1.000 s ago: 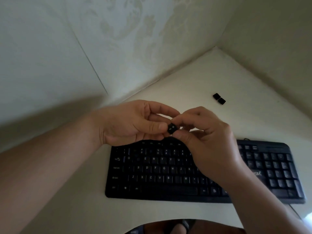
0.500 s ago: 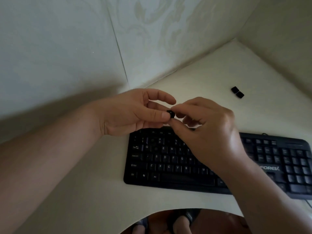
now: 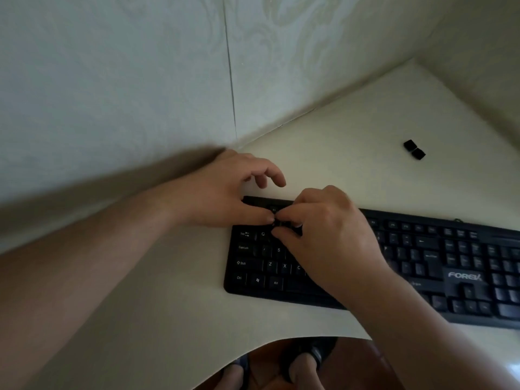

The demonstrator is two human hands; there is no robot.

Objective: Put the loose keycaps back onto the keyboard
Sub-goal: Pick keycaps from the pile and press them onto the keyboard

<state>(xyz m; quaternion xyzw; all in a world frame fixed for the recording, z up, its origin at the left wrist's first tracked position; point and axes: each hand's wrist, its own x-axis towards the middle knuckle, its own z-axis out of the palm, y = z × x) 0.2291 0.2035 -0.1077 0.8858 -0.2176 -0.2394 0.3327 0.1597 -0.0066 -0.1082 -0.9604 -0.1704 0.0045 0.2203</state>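
both hands – left hand [image 3: 225, 192], right hand [image 3: 323, 237] – fingertips pinched on keycap [image 3: 277, 222] at keyboard [image 3: 408, 249].

1. We see a dim, greenish-grey picture.
2. Soft shadow lies along the wall [image 3: 112, 94] beside the left forearm [image 3: 84, 263].
3. The wide lens bends the desk [image 3: 365, 150] edges.
4. The keyboard [image 3: 422, 263] legends look soft; the picture's bottom-right corner glares pale.
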